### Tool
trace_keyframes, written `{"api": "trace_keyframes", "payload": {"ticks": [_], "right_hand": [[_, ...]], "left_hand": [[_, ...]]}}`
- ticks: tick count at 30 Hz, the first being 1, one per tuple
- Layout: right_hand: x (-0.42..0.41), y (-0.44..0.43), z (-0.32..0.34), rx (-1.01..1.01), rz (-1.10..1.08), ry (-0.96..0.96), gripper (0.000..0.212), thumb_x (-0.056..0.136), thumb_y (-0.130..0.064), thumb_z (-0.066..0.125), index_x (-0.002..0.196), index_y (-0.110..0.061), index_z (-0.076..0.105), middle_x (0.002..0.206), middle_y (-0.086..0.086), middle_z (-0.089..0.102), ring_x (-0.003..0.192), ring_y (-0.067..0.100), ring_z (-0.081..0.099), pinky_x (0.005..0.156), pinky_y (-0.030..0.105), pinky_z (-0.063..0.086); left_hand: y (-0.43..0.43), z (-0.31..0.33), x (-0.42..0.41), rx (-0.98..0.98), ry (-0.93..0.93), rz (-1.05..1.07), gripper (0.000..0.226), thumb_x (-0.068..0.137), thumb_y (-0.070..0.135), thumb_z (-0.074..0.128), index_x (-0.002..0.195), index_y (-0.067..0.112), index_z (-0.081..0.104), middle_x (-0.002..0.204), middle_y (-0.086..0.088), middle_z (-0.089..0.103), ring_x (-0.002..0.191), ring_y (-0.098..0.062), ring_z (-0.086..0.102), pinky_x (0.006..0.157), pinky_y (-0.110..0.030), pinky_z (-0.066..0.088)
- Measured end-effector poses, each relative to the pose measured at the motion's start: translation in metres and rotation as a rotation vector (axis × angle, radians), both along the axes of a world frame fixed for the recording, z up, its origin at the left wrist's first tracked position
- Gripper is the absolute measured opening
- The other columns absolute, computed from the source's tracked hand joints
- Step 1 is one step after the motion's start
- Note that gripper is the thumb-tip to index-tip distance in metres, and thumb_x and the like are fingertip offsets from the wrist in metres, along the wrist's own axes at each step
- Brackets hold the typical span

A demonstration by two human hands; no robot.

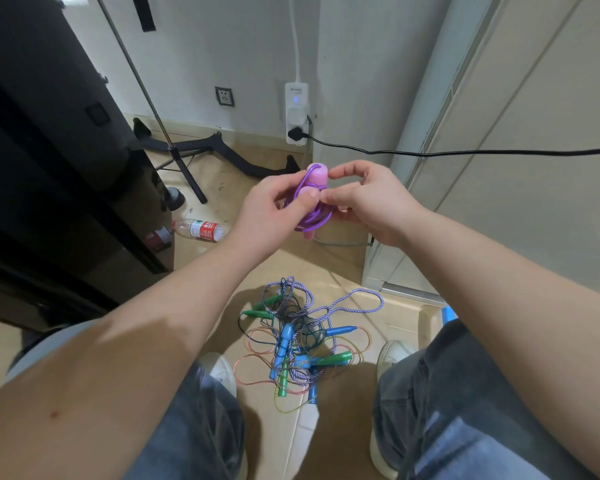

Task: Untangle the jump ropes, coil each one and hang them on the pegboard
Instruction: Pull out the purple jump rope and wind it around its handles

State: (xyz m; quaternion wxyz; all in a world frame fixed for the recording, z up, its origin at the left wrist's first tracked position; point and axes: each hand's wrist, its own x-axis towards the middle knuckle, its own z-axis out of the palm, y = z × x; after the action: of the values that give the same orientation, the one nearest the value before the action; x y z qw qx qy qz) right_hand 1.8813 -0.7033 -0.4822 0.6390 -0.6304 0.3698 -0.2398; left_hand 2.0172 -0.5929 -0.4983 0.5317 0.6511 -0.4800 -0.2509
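Coiling one rope: glossy purple plastic jump rope with pink handles (313, 199) held in the air, above the tangled heap of blue- and green-handled ropes (300, 344) on the floor. Left hand (274, 213) grip pinching a pink handle under the thumb; right hand (368, 202) grip pinching the cord beside it. Best practice, as judged: keep loops even and snug, tuck the free end before release. Right of the bundle, no pegboard visible. Left of it, clear plastic bottle with red-and-white label (201, 230), writing unreadable.

Even indoor light from above; soft shadows on the floor (329, 268); sharp centre; strong wide-angle bending at the edges.
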Motion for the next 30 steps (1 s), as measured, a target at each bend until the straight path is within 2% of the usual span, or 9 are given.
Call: {"api": "trace_keyframes", "payload": {"ticks": [3, 6, 9, 12, 17, 21, 23, 26, 30], "right_hand": [[0.001, 0.004, 0.001, -0.067, 0.029, 0.06, 0.034, 0.084, 0.003, 0.074, 0.113, -0.004, 0.058, 0.087, 0.026, 0.073, 0.075, 0.04, 0.069, 0.077, 0.054, 0.061], [0.003, 0.007, 0.001, -0.107, 0.023, 0.084, 0.033, 0.083, 0.007, 0.073, 0.11, -0.002, 0.058, 0.074, 0.023, 0.073, 0.072, 0.048, 0.07, 0.071, 0.059, 0.059], [0.004, 0.008, -0.002, -0.095, -0.032, 0.079, 0.042, 0.079, 0.004, 0.078, 0.114, -0.003, 0.056, 0.068, 0.012, 0.071, 0.069, 0.041, 0.071, 0.07, 0.055, 0.061], [0.004, 0.007, -0.004, 0.048, -0.065, -0.006, 0.053, 0.077, 0.006, 0.08, 0.121, -0.004, 0.053, 0.086, 0.011, 0.062, 0.066, 0.028, 0.07, 0.066, 0.042, 0.063], [-0.003, -0.002, -0.003, 0.154, 0.053, -0.044, 0.055, 0.079, 0.007, 0.079, 0.126, -0.01, 0.056, 0.124, 0.023, 0.061, 0.078, 0.032, 0.069, 0.068, 0.037, 0.061], [-0.01, -0.007, -0.001, 0.218, 0.227, -0.042, 0.044, 0.084, 0.006, 0.072, 0.125, -0.005, 0.06, 0.112, 0.017, 0.072, 0.084, 0.031, 0.061, 0.068, 0.033, 0.058], [-0.01, -0.006, -0.001, 0.176, 0.276, -0.004, 0.041, 0.085, 0.006, 0.072, 0.123, -0.005, 0.061, 0.108, 0.014, 0.072, 0.082, 0.029, 0.062, 0.066, 0.031, 0.058], [-0.009, -0.001, 0.0, 0.1, 0.294, 0.082, 0.042, 0.084, 0.004, 0.074, 0.123, -0.01, 0.062, 0.11, 0.009, 0.069, 0.072, 0.02, 0.066, 0.061, 0.026, 0.058], [-0.009, 0.004, 0.002, -0.027, 0.311, 0.183, 0.044, 0.084, -0.002, 0.077, 0.124, -0.013, 0.064, 0.119, 0.006, 0.068, 0.075, 0.019, 0.066, 0.064, 0.026, 0.059]], "left_hand": [[-0.005, -0.001, 0.001, 0.051, 0.131, 0.127, 0.015, 0.092, 0.023, 0.069, 0.101, 0.013, 0.076, 0.089, 0.002, 0.076, 0.078, 0.001, 0.068, 0.07, -0.012, 0.049], [-0.008, -0.008, 0.005, 0.132, 0.218, 0.147, 0.014, 0.084, 0.027, 0.075, 0.09, 0.014, 0.077, 0.085, -0.001, 0.076, 0.083, -0.01, 0.071, 0.085, -0.03, 0.057], [-0.008, -0.007, 0.006, 0.111, 0.388, 0.153, 0.015, 0.083, 0.019, 0.074, 0.091, 0.007, 0.074, 0.088, -0.011, 0.075, 0.083, -0.023, 0.072, 0.095, -0.047, 0.056], [-0.008, -0.004, 0.008, 0.092, 0.295, 0.135, 0.009, 0.088, 0.015, 0.07, 0.092, 0.011, 0.076, 0.085, -0.006, 0.076, 0.08, -0.019, 0.072, 0.091, -0.046, 0.058], [-0.002, 0.009, 0.013, 0.145, 0.296, 0.013, 0.03, 0.093, 0.002, 0.05, 0.101, 0.008, 0.078, 0.097, -0.015, 0.077, 0.089, -0.024, 0.074, 0.085, -0.036, 0.06], [0.004, 0.019, 0.018, 0.221, 0.294, -0.124, 0.024, 0.095, 0.003, 0.054, 0.102, 0.003, 0.077, 0.096, -0.017, 0.076, 0.084, -0.019, 0.071, 0.083, -0.03, 0.06], [0.005, 0.017, 0.018, 0.253, 0.318, -0.118, 0.015, 0.095, 0.008, 0.062, 0.097, 0.001, 0.075, 0.09, -0.015, 0.075, 0.083, -0.02, 0.071, 0.084, -0.034, 0.061], [0.005, 0.012, 0.02, 0.316, 0.351, -0.094, 0.009, 0.093, 0.011, 0.067, 0.088, 0.005, 0.072, 0.086, -0.016, 0.073, 0.082, -0.024, 0.07, 0.088, -0.041, 0.06], [0.005, 0.009, 0.021, 0.38, 0.333, -0.11, 0.01, 0.089, 0.015, 0.073, 0.082, 0.008, 0.07, 0.081, -0.013, 0.073, 0.076, -0.023, 0.07, 0.085, -0.038, 0.06]]}}
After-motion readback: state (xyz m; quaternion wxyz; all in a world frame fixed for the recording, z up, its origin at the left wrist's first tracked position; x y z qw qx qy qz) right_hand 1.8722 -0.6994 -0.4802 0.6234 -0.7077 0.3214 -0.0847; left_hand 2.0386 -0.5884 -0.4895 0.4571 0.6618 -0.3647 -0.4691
